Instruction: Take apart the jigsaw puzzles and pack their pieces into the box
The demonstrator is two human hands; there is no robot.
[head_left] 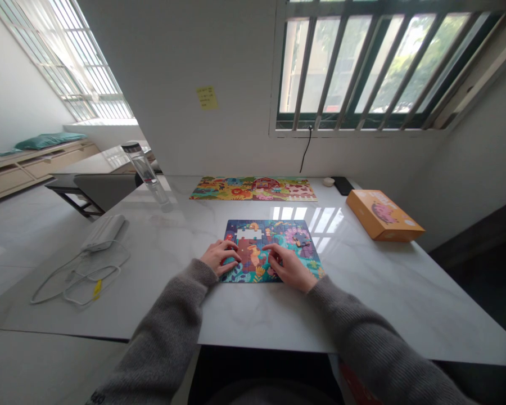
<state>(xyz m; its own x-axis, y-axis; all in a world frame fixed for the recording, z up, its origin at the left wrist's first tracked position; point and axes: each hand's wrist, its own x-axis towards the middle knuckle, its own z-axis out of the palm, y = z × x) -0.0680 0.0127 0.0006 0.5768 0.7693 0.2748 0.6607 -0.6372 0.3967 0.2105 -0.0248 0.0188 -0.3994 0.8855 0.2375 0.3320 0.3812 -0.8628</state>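
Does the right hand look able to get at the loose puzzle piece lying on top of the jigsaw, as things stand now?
Probably yes: the right hand rests on the jigsaw puzzle just below the loose puzzle piece, and nothing seems to stand between them.

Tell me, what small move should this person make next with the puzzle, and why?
Probably the right hand should pick up the loose piece lying on the jigsaw puzzle: it sits within easy reach, and a white gap remains near the puzzle's top edge.
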